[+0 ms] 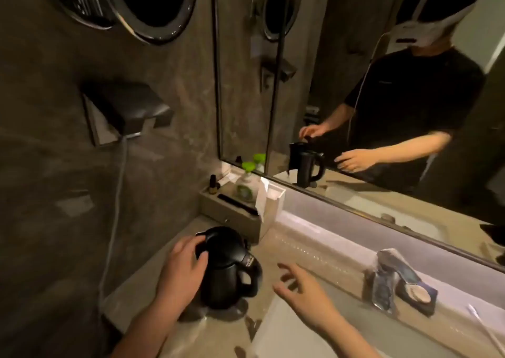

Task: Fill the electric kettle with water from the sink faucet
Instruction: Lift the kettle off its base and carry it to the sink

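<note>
A black electric kettle [232, 273] stands upright on the beige counter [273, 251], left of the sink basin [289, 333]. Its handle points right. My left hand [183, 270] rests on the kettle's lid, fingers curled over the top. My right hand [303, 289] hovers open, fingers spread, a short way right of the handle and not touching it. The chrome faucet [390, 273] stands at the right, behind the basin.
A tray [232, 215] with a green-capped bottle [247, 182] and a small dark bottle sits behind the kettle by a white tissue box [273, 201]. A soap dish [418, 297] lies by the faucet. A large mirror [355, 84] covers the wall behind; a wall-mounted holder with a cord hangs at left.
</note>
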